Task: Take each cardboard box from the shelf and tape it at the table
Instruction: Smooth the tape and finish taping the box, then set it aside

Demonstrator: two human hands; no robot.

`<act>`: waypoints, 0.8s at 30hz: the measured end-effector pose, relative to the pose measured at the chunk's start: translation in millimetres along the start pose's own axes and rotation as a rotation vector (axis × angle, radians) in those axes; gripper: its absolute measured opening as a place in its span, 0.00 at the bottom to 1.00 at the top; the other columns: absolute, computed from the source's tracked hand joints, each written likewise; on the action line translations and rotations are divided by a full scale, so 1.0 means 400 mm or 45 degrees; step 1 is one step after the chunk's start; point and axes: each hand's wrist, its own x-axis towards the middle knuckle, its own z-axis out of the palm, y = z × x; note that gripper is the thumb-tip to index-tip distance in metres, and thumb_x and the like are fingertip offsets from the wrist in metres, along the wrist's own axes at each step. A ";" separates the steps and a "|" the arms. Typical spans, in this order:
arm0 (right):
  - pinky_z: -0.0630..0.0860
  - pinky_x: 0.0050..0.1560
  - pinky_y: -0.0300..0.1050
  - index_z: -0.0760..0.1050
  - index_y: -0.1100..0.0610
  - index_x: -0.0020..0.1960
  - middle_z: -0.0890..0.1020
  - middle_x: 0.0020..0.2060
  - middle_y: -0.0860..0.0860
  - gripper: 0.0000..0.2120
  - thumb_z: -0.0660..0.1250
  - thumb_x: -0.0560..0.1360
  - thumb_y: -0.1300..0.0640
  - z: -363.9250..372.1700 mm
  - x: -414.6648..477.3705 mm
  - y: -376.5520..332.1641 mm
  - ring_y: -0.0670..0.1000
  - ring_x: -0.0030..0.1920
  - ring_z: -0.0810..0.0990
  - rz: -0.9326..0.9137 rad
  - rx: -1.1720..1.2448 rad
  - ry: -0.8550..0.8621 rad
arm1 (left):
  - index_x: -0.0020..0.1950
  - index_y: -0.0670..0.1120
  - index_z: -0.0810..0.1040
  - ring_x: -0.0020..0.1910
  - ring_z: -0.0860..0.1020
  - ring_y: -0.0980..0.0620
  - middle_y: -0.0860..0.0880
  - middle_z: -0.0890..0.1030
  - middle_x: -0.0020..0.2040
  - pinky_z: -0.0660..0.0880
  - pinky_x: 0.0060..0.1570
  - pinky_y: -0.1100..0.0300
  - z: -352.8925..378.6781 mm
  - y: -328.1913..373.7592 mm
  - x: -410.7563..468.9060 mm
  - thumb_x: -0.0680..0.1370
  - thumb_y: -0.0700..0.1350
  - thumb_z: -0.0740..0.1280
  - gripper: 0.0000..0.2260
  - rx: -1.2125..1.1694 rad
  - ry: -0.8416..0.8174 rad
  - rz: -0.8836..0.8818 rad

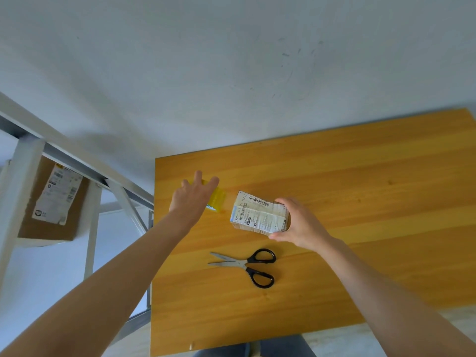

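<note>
Two boxes (257, 215) (51, 202), one tape roll (219, 199), one scissors (243, 264)

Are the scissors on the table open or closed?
Open: the scissors lie with blades spread in a V, handle loops apart.

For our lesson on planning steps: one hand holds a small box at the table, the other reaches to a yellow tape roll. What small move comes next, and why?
Probably close the left hand on the yellow tape roll and bring it to the small box. Its fingers are spread over the roll, not curled round it, while the right hand grips the box.
</note>
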 end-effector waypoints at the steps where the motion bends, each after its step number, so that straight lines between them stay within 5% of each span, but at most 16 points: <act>1: 0.68 0.65 0.43 0.61 0.55 0.75 0.69 0.68 0.48 0.45 0.79 0.65 0.48 0.000 0.000 -0.001 0.47 0.64 0.70 0.004 0.002 -0.003 | 0.70 0.51 0.56 0.47 0.75 0.44 0.40 0.64 0.65 0.70 0.31 0.60 0.002 0.001 0.001 0.74 0.34 0.69 0.32 0.004 -0.001 0.005; 16: 0.65 0.63 0.39 0.57 0.55 0.76 0.65 0.70 0.49 0.46 0.78 0.67 0.48 -0.004 -0.004 -0.012 0.47 0.66 0.68 0.044 -0.024 -0.040 | 0.71 0.50 0.55 0.52 0.75 0.43 0.41 0.64 0.65 0.72 0.34 0.59 0.074 0.011 0.029 0.73 0.33 0.70 0.34 -0.066 -0.082 0.041; 24: 0.67 0.68 0.48 0.48 0.54 0.79 0.58 0.75 0.50 0.50 0.76 0.69 0.46 -0.011 -0.010 -0.035 0.51 0.72 0.64 0.083 -0.114 0.005 | 0.71 0.52 0.55 0.52 0.76 0.43 0.42 0.65 0.65 0.72 0.35 0.58 0.102 0.016 0.034 0.74 0.34 0.68 0.33 -0.166 -0.113 0.045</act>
